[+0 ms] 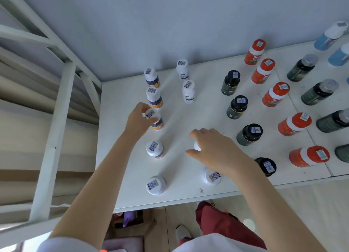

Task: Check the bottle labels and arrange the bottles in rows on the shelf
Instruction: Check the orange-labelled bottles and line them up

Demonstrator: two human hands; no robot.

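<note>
Mid-arranging on the shelf (120, 157): left hand (138, 120) grasps an orange-banded bottle (157, 123) in the left row, right hand (213, 149) grips a white bottle (197, 146) by its cap in the second row; next probably nudge both into line.

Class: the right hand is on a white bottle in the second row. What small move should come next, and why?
Probably ease the white bottle under the right hand slightly toward the back wall. Its gap to the next white bottle behind looks wider than the gaps in the left row, where the left hand grips the third bottle.
</note>
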